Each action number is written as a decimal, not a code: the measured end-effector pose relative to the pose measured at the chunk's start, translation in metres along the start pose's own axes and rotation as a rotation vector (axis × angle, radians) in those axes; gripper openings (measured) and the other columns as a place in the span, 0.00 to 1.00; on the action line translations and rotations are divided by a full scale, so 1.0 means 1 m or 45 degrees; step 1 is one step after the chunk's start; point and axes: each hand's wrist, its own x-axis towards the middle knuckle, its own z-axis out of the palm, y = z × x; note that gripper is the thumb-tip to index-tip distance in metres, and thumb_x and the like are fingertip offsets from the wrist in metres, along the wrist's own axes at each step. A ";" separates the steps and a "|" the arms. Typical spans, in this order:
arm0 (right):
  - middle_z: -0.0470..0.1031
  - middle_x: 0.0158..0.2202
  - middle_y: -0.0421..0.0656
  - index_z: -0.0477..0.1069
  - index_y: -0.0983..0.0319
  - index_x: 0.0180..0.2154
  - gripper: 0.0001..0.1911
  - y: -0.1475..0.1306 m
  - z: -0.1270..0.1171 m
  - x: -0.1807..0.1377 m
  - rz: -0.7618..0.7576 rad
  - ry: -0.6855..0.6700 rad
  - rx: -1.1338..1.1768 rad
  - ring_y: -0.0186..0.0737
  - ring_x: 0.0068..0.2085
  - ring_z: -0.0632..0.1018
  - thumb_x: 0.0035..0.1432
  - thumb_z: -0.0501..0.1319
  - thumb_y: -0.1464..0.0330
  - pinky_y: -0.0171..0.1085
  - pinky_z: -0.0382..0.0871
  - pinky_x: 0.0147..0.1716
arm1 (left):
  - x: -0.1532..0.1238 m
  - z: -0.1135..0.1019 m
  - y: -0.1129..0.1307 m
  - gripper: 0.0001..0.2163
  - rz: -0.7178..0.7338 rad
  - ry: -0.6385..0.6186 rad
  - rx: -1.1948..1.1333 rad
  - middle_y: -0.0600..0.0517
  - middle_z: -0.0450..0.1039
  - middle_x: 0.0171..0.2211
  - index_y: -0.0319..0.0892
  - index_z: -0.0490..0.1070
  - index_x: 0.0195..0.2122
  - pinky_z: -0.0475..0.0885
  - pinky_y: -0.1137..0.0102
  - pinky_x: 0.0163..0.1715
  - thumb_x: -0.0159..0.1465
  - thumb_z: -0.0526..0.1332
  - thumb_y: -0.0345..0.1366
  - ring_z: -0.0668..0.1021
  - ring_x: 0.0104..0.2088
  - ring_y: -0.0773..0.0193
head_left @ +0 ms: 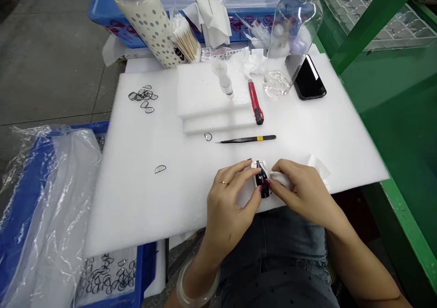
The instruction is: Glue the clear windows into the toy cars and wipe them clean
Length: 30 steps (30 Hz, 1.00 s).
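My left hand [234, 199] grips a small glossy black part with a white edge [261, 179] by its sides, near the front of the white foam board [143, 212]. My right hand [303, 189] is closed around a wad of white cloth or tissue [282, 179], and its thumb touches the right side of the black part. Beyond the hands lie black tweezers with a yellow band [249, 139]. A thin black ring [208, 137] is near their tips, and another ring [160, 169] lies farther left.
Behind are a foam block [201, 89], a red utility knife [254, 101], a clear bottle [295, 21], a phone [310, 78], cotton swabs [187, 42] and a dotted flask [146, 23]. Several rings [143, 95] lie back left. A blue crate [145, 271] stands below the board.
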 end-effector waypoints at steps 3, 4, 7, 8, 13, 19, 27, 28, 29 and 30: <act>0.67 0.25 0.36 0.65 0.62 0.32 0.08 0.006 0.001 -0.004 -0.094 0.038 0.068 0.29 0.25 0.66 0.64 0.59 0.67 0.32 0.54 0.24 | 0.008 -0.010 -0.003 0.17 -0.009 -0.125 -0.019 0.49 0.73 0.54 0.45 0.72 0.52 0.71 0.58 0.56 0.62 0.64 0.28 0.72 0.55 0.56; 0.67 0.25 0.35 0.66 0.62 0.32 0.07 0.008 0.001 -0.005 -0.133 0.071 0.112 0.29 0.24 0.66 0.64 0.59 0.68 0.31 0.56 0.24 | 0.012 -0.014 -0.006 0.21 0.033 -0.229 -0.033 0.49 0.69 0.58 0.46 0.69 0.57 0.69 0.57 0.58 0.62 0.64 0.29 0.69 0.58 0.55; 0.69 0.26 0.35 0.69 0.62 0.35 0.03 0.014 0.003 -0.010 -0.230 0.288 0.197 0.27 0.24 0.67 0.64 0.59 0.71 0.30 0.59 0.23 | 0.021 -0.022 -0.014 0.29 0.225 -0.569 -0.042 0.49 0.58 0.67 0.47 0.58 0.65 0.63 0.55 0.63 0.64 0.62 0.27 0.60 0.66 0.54; 0.70 0.26 0.36 0.70 0.62 0.36 0.02 0.016 0.004 -0.012 -0.259 0.383 0.194 0.28 0.24 0.67 0.64 0.60 0.72 0.30 0.59 0.23 | 0.023 -0.022 -0.017 0.29 0.265 -0.617 -0.037 0.49 0.58 0.67 0.47 0.58 0.65 0.63 0.54 0.63 0.64 0.62 0.27 0.61 0.66 0.53; 0.75 0.31 0.41 0.73 0.62 0.40 0.07 0.023 0.017 -0.020 -0.478 0.712 0.010 0.32 0.29 0.74 0.60 0.62 0.78 0.32 0.66 0.26 | 0.018 -0.010 -0.020 0.15 0.216 -0.252 -0.046 0.48 0.72 0.44 0.41 0.74 0.46 0.72 0.61 0.46 0.59 0.71 0.34 0.75 0.45 0.57; 0.74 0.35 0.45 0.74 0.62 0.41 0.09 0.027 0.033 -0.027 -0.637 0.793 -0.269 0.35 0.29 0.71 0.57 0.63 0.77 0.35 0.65 0.25 | 0.012 -0.012 -0.021 0.15 0.214 -0.252 -0.098 0.50 0.70 0.43 0.41 0.74 0.50 0.71 0.64 0.46 0.61 0.66 0.27 0.74 0.45 0.60; 0.71 0.33 0.44 0.73 0.62 0.38 0.05 0.008 0.028 -0.027 -0.731 0.618 -0.305 0.32 0.27 0.66 0.59 0.63 0.76 0.34 0.63 0.24 | 0.012 -0.013 -0.023 0.15 0.221 -0.295 -0.074 0.49 0.70 0.44 0.41 0.73 0.52 0.71 0.62 0.46 0.65 0.61 0.26 0.73 0.46 0.59; 0.71 0.33 0.43 0.73 0.63 0.39 0.06 0.008 0.021 -0.025 -0.754 0.568 -0.278 0.32 0.27 0.67 0.59 0.62 0.76 0.34 0.63 0.24 | 0.012 -0.013 -0.022 0.14 0.223 -0.288 -0.068 0.49 0.70 0.44 0.41 0.73 0.52 0.71 0.62 0.46 0.65 0.61 0.27 0.73 0.45 0.59; 0.72 0.34 0.44 0.73 0.63 0.40 0.07 0.009 0.012 -0.022 -0.749 0.549 -0.280 0.33 0.29 0.69 0.60 0.61 0.76 0.34 0.65 0.26 | 0.013 -0.013 -0.022 0.13 0.227 -0.282 -0.060 0.49 0.70 0.43 0.41 0.74 0.52 0.71 0.62 0.45 0.66 0.60 0.28 0.73 0.45 0.59; 0.73 0.37 0.45 0.72 0.63 0.43 0.08 0.010 0.002 -0.018 -0.706 0.565 -0.323 0.35 0.32 0.72 0.61 0.61 0.76 0.35 0.67 0.29 | 0.013 -0.013 -0.021 0.13 0.228 -0.276 -0.052 0.49 0.70 0.43 0.41 0.74 0.52 0.71 0.62 0.45 0.67 0.60 0.29 0.73 0.44 0.59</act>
